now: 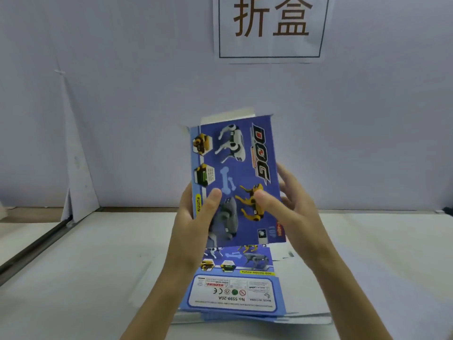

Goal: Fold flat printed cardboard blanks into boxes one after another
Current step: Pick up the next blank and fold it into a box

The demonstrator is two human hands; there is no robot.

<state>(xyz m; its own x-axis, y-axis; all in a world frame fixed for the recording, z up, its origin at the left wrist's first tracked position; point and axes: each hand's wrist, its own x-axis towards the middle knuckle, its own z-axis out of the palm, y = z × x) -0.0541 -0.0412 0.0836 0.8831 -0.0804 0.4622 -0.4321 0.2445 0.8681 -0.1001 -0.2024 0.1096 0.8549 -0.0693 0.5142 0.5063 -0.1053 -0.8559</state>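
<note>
Head view: left hand (196, 217) and right hand (294, 212) around upright printed blank (235, 155); thumbs (214, 200) on front, fingers (285, 175) behind

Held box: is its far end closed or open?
Open. White flaps stick out untucked past the far edge of the box, above its printed front panel.

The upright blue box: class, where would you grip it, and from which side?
Grip the box by its long edges, low down, one hand from each side, thumbs in front, fingers behind, as the left hand and right hand do: it is tall, narrow.
</note>
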